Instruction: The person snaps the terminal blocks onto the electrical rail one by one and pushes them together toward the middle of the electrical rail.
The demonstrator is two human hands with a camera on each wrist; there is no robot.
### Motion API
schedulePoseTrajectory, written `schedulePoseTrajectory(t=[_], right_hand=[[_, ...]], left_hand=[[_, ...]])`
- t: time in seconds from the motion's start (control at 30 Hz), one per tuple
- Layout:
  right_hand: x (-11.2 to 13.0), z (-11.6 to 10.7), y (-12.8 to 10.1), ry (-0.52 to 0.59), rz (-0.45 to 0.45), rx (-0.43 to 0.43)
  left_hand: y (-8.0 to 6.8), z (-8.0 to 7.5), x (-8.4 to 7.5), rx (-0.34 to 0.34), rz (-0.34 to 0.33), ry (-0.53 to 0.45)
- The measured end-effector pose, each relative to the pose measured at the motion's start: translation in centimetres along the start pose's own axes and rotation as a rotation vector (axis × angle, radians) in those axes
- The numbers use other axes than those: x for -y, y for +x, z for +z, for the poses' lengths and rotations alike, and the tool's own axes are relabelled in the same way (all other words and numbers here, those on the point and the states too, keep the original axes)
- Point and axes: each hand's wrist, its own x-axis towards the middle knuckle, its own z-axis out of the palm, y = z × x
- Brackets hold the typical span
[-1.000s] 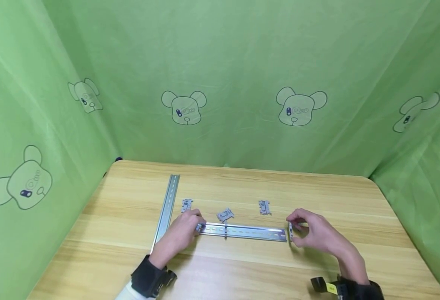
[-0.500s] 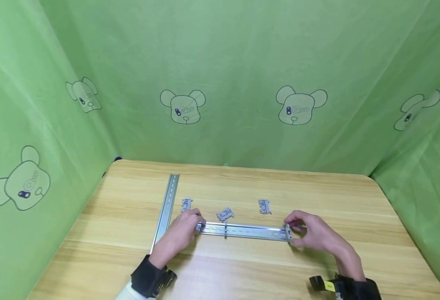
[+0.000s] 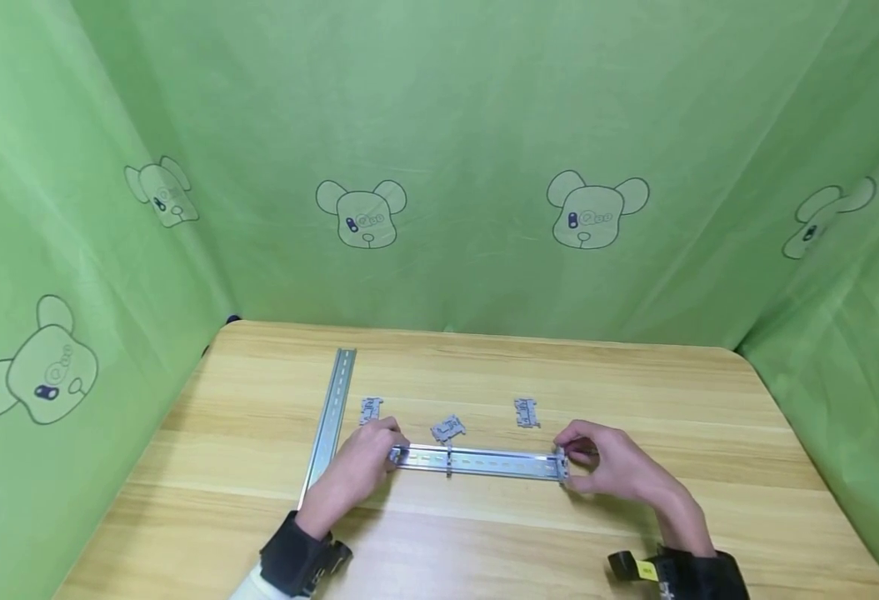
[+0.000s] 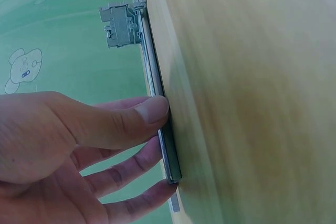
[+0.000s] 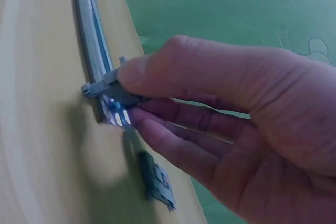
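**Both hands on the short rail**

While we look down, the wooden table [image 3: 259, 517] spreads out between green cloth walls [image 3: 439, 125] printed with bear faces. On it we see 2 metal rails: a long one [image 3: 330, 421] running away from us at the left, and a shorter slotted rail [image 3: 499, 463] lying crosswise in front.

Our left hand [image 3: 364, 462] grips the shorter rail's left end, thumb [image 4: 149, 111] on one edge and fingers curled under the other. Our right hand [image 3: 607, 467] pinches a small grey clip [image 3: 561, 463] between thumb and fingers, seated on the rail's right end.

1 more clip [image 3: 449, 461] sits mounted on the rail nearer the left hand. Beyond the rail, 3 loose clips lie on the table: left [image 3: 369, 409], middle [image 3: 448, 429], right [image 3: 526, 412].
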Motion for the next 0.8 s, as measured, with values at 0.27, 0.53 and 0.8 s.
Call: schedulePoseTrajectory(t=[0.27, 0.53, 0.8], right_hand=[[1.1, 2.1, 1.3, -0.027, -0.055, -0.021], [1.7, 4.3, 2.5, -0.169, -0.106, -0.079], [2.2, 5.9, 3.1, -0.206, -0.124, -0.101]], left_hand=[[-0.1, 0.0, 0.0, 0.006, -0.002, -0.005], [-0.1, -0.1, 0.0, 0.007, -0.003, -0.013], [-0.2, -0.2, -0.1, 0.003, 0.009, -0.010]])
